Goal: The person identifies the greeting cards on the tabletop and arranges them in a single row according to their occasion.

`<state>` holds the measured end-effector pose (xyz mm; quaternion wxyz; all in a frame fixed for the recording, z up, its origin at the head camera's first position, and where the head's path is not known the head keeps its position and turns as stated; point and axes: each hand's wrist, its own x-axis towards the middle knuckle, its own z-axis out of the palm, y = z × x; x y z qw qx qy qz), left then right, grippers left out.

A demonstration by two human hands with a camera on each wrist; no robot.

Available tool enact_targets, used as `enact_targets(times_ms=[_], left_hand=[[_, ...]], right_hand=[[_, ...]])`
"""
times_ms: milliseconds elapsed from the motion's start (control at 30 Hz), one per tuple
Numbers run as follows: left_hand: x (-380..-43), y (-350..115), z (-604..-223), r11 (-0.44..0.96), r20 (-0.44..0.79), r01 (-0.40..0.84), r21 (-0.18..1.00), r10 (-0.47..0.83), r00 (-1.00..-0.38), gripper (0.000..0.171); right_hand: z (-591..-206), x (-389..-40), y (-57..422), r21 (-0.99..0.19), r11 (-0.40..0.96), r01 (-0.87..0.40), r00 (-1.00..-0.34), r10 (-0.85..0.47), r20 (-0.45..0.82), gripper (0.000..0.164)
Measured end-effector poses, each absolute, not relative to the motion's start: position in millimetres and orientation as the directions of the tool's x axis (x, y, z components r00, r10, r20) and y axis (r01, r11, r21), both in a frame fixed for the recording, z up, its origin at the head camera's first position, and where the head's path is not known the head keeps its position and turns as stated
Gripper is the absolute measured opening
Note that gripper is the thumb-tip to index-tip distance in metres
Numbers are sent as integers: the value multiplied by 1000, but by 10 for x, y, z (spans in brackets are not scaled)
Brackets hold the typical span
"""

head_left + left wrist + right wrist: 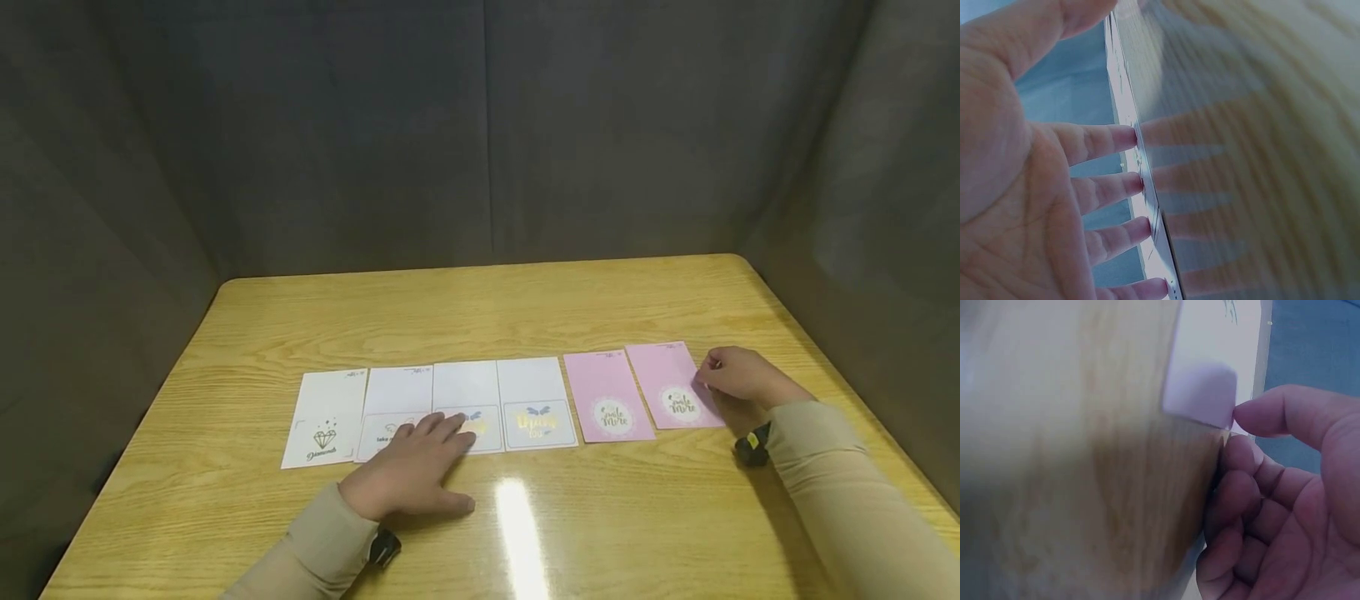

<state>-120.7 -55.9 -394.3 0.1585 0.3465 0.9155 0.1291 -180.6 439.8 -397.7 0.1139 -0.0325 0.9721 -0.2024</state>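
Observation:
A row of cards lies across the wooden table. My left hand [416, 468] is spread, its fingertips resting on two white cards: one with small lettering [397, 390], and its right neighbour, a card with a gold and blue print [465, 382]. The left wrist view shows the straight fingers [1107, 139] meeting the cards' surface. At the row's right end, my right hand [746, 377] pinches the right edge of a pink "Smile More" card [660, 368]. Its thumb [1260, 417] and curled index finger meet at that edge, and the card lies flat.
Farthest left is a white card with a diamond print [326, 408]. A white "Thank You" card [531, 383] and another pink card [600, 379] lie between the hands. Dark curtains [480, 142] stand behind and beside the table [600, 517].

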Motion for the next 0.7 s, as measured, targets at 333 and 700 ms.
enact_targets(times_ms=[333,700], left_hand=[[-1225,-520,-3941,727,-197,595,343,675,-711,81],[-1243,-528,-3963,733,-191,584,348,666,-722,76]], right_hand=[[-4007,-1800,4438,-425,905,21,-968,-88,-235,24],[-4039,-1810,4416,-450,893,23,-971,-88,-224,22]])
